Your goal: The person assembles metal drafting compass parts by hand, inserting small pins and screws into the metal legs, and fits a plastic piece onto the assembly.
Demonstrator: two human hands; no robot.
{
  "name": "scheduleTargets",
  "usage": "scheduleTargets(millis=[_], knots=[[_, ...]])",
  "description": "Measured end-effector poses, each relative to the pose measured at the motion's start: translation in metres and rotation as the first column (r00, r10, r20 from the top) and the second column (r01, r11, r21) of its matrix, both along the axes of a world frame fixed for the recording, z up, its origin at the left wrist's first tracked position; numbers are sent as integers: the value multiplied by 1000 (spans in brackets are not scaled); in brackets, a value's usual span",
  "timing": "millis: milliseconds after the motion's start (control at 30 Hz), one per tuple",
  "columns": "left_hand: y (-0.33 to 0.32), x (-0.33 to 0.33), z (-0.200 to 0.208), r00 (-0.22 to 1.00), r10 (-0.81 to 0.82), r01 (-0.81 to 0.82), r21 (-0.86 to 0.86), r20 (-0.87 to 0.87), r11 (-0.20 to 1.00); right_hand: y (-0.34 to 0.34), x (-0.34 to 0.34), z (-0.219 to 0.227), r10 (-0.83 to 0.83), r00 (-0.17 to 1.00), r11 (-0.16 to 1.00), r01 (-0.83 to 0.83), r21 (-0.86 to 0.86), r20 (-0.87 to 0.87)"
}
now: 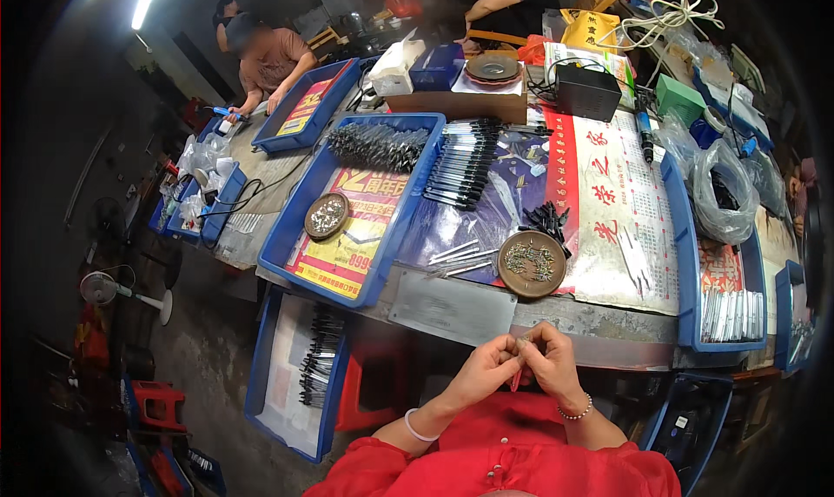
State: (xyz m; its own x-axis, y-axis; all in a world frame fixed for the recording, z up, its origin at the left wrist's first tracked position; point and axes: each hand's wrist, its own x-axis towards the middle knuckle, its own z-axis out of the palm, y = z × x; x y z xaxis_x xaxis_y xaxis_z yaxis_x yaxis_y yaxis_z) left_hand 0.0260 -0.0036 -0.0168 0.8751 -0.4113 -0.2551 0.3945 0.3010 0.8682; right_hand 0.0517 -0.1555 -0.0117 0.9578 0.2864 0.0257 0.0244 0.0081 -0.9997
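Observation:
My left hand (488, 368) and my right hand (552, 362) meet over my lap, just off the table's near edge. Both are closed, thumbs and fingertips pinched together around something small that the fingers mostly hide. Nearest to them on the table is a brown round dish (512, 281) of tiny metallic parts. Black plastic pieces (547, 221) are heaped behind that dish. Left of it lie several thin white sticks (460, 257). Farther back, a row of black pens (463, 162) lies side by side.
A blue tray (278, 255) holds many clear-and-black pen parts and a small dish (327, 215). Another blue tray (686, 262) stands at right with silvery pens. Below the table edge, a blue tray (287, 393) holds more pens. A person (276, 58) works at the far left.

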Motion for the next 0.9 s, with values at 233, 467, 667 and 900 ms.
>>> scheduleTargets(millis=[233, 467, 667, 900], knots=[[0, 0, 3, 1000, 3, -3, -6, 4, 1000, 1, 0, 7, -14, 999, 1000, 13, -3, -39], [0, 0, 3, 1000, 0, 0, 19, 1, 1000, 0, 0, -5, 13, 1000, 1000, -13, 10, -10], [0, 0, 3, 1000, 2, -2, -11, 5, 1000, -1, 1, -4, 9, 1000, 1000, -9, -24, 23], [0, -1, 1, 1000, 2, -2, 2, -8, 1000, 0, 0, -6, 4, 1000, 1000, -4, 9, 13]])
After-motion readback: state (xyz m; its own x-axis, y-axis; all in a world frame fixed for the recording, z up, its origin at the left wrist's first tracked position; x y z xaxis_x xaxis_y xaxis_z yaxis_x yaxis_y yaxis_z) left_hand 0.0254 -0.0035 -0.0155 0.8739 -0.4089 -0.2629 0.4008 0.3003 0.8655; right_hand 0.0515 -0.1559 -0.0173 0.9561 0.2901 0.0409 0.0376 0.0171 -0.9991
